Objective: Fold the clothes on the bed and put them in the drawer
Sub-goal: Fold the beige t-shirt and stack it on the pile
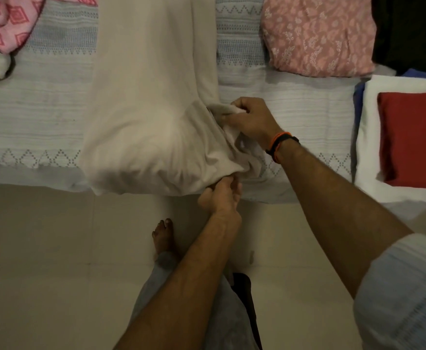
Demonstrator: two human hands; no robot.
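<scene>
step: folding cream cloth (143, 117) on bed (37, 109), left of folded pile (409, 137) | left hand (219, 195) pinches hem, right hand (250, 120) clamps bunched edge | next: likely even edges, fold over

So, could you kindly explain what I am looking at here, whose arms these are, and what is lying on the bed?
There is no machine: a camera worn on a person's head looks down at their own bare arms. They stand at the edge of a bed. The left hand and the right hand, whose wrist wears an orange and black band, both grip one end of a long cream garment stretched across the bed. To the right lie folded pieces: a pink floral one, a black one and a red one on white cloth. A pink patterned cloth lies far left.
</scene>
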